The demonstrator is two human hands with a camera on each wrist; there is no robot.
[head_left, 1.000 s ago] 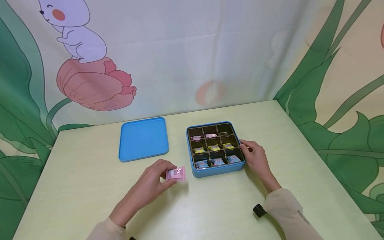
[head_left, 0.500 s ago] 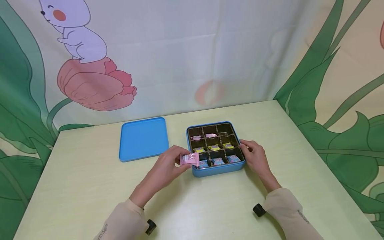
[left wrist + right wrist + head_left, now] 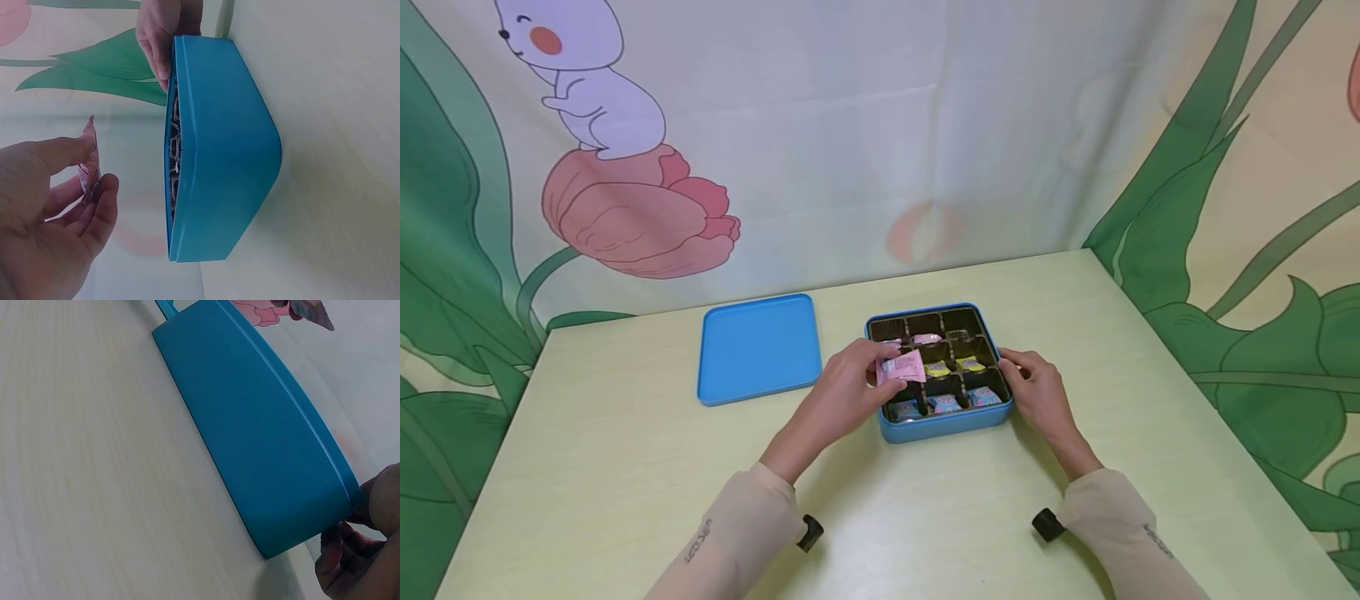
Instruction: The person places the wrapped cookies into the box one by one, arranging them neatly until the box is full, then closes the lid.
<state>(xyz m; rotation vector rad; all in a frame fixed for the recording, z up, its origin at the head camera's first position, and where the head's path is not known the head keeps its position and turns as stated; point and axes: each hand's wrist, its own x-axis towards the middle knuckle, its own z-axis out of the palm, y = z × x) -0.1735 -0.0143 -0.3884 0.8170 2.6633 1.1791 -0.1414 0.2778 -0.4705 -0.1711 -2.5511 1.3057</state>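
My left hand (image 3: 848,385) pinches a pink wrapped candy (image 3: 906,367) between thumb and fingers, over the left side of an open blue box (image 3: 943,430). In the left wrist view the candy (image 3: 91,164) stands apart from the box's rim. Inside the box, a dark divided tray (image 3: 962,319) holds pink wrapped candies (image 3: 927,339) at the back, yellow ones (image 3: 971,364) in the middle row and blue ones (image 3: 984,397) in front. The left hand and its candy partly hide the left compartments. My right hand (image 3: 1037,392) grips the box's right edge, thumb at the rim.
A flat blue lid (image 3: 760,348) lies on the pale table (image 3: 625,467), left of the box. Behind the table hangs a printed cloth (image 3: 820,167) with a cartoon animal, flower and leaves. Black wrist devices (image 3: 1047,526) show by both sleeves.
My left hand has carried the pink candy rightward and away from me, from the table left of the box to above its left compartments. The right hand and box have stayed put.
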